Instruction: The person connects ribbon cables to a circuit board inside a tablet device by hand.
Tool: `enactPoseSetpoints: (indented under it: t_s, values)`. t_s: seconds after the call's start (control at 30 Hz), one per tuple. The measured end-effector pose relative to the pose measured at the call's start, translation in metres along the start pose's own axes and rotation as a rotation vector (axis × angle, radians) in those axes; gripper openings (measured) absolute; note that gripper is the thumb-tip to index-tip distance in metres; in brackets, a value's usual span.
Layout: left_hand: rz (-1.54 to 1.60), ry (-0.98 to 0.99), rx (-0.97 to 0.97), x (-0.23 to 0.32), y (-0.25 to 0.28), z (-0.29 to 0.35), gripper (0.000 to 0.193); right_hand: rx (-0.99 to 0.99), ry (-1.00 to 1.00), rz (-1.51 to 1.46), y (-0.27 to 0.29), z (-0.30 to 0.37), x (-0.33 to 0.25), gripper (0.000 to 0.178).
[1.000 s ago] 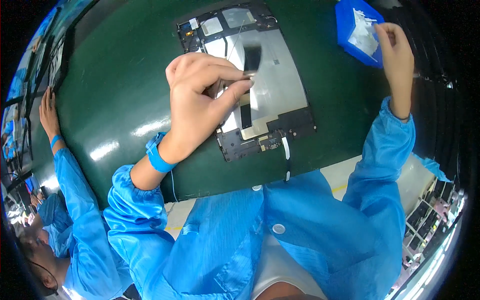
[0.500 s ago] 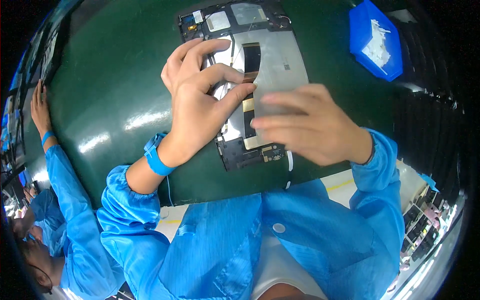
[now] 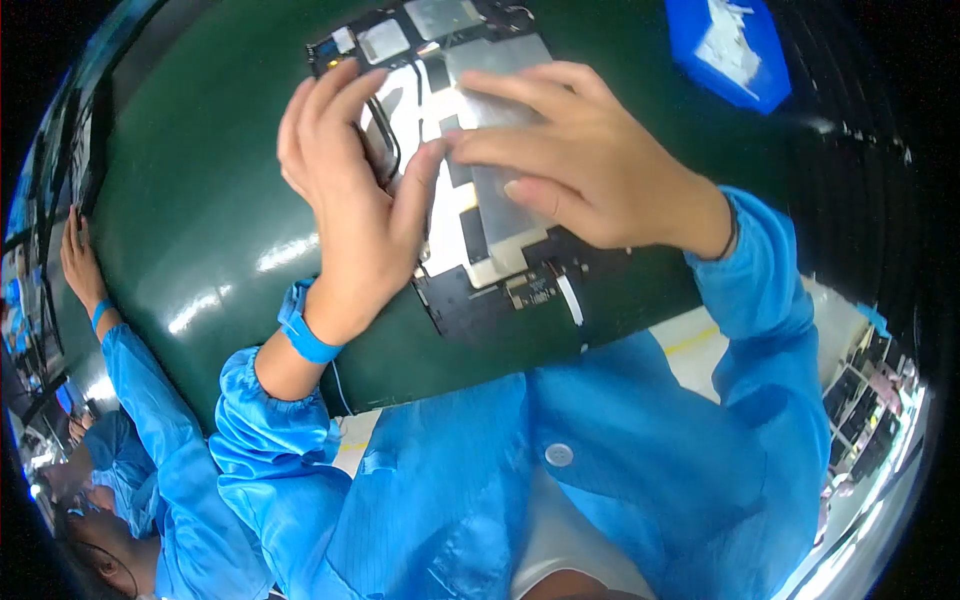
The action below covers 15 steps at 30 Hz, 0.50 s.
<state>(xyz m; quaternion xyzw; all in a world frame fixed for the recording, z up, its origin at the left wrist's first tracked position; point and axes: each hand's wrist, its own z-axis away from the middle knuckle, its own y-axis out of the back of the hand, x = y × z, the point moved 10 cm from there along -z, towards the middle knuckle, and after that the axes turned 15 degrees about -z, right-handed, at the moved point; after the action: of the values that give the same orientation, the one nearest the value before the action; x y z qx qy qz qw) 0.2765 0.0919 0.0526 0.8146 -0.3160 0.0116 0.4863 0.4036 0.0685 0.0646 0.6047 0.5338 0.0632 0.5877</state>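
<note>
Head view, nearest the body: blue smock sleeves rise from the lower edge, the left wrist ringed by a blue wrist strap point(image 3: 303, 335). Beyond them lies the opened tablet point(image 3: 470, 170), back side up on the green mat point(image 3: 190, 200), its dark circuit boards and silver shield plates showing, the near end close to the mat's edge. The left hand point(image 3: 350, 190) rests on the tablet's left part, fingers loosely curled and spread, thumb stretched rightward onto the silver plate; whether it pinches anything cannot be told. The right hand point(image 3: 580, 160) lies across the middle plate, fingers extended flat and pressing down, fingertips meeting the left thumb. Farther off to the right sits a blue tray point(image 3: 728, 50) with white pieces inside. At the far left, a co-worker's hand point(image 3: 80, 262) rests on the mat's edge.
</note>
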Motion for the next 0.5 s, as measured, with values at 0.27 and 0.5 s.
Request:
enactPoseSetpoints:
  t_s: [0.27, 0.5]
  values:
    - [0.034, -0.161, 0.219, 0.018, 0.035, 0.001, 0.033, -0.130, 0.046, -0.240, -0.012, 0.045, -0.038, 0.043]
    - [0.106, -0.637, 0.189, 0.092, 0.052, 0.040, 0.025, 0.182, 0.014, -0.210, 0.003, 0.043, -0.035, 0.023]
